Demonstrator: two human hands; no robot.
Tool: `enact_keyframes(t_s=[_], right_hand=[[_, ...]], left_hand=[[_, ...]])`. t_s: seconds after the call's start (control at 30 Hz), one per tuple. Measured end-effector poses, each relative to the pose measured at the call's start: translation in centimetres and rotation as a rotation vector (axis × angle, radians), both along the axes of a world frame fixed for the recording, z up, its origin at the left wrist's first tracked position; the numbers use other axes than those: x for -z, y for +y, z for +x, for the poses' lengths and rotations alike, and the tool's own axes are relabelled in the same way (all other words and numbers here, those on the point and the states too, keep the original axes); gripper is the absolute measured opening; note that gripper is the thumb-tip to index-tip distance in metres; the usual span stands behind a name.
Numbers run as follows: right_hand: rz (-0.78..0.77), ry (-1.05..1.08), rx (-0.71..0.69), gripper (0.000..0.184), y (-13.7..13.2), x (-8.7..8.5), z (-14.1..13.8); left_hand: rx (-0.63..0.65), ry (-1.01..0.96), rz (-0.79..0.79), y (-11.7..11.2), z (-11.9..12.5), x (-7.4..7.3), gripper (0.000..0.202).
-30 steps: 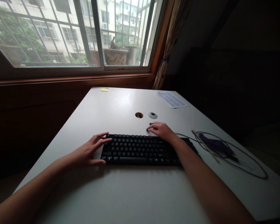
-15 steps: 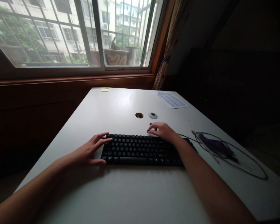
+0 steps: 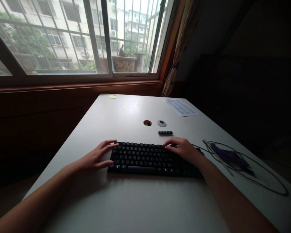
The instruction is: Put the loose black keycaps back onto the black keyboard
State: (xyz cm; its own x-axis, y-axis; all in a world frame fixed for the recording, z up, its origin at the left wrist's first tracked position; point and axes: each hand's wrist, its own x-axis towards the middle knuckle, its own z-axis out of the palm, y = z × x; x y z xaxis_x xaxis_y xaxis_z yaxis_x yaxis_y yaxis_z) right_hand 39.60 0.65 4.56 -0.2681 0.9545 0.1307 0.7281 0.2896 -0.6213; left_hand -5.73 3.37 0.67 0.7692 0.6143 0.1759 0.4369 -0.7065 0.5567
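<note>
A black computer keyboard (image 3: 140, 158) lies on the white desk. At its left end is my left hand (image 3: 100, 155), its fingers spread over the upper left corner and its thumb against the lower left edge, holding the keyboard. My right hand (image 3: 184, 149) is over the keyboard's right part, thumb and forefinger pinched at the top row on a small black keycap (image 3: 164, 146), partly hidden by the fingertips. Just behind that hand, a short row of black keycaps (image 3: 165, 132) rests on the desk. My right hand and forearm cover much of the keyboard's right end.
Behind the keycaps are a round cable hole (image 3: 147, 123) and a grey ring-shaped cover (image 3: 161, 123). Printed paper (image 3: 183, 108) and a yellow sticky note (image 3: 112, 96) lie farther back. A looped black cable (image 3: 269, 165), a thin stick (image 3: 218, 158) and purple cloth (image 3: 229, 154) lie right.
My right hand has come back from the desk behind the keyboard to its top row, bringing the keycap and uncovering the keycap row. My left hand stays on the keyboard. The view has shifted slightly.
</note>
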Motion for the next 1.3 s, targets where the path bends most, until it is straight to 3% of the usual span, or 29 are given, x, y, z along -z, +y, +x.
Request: enact_keyframes(t_s=[0.3, 0.67, 1.3], right_hand=[[0.114, 0.120, -0.023, 0.014, -0.2, 1.6, -0.1], [0.089, 0.185, -0.034, 0.014, -0.1, 2.1, -0.1], [-0.003, 0.189, 0.017, 0.015, -0.1, 1.7, -0.1]], left_hand=[[-0.074, -0.141, -0.066, 0.9, 0.3, 0.3, 0.049], [-0.123, -0.217, -0.138, 1.3, 0.1, 0.0, 0.045], [-0.043, -0.191, -0.122, 1.2, -0.1, 0.1, 0.048]])
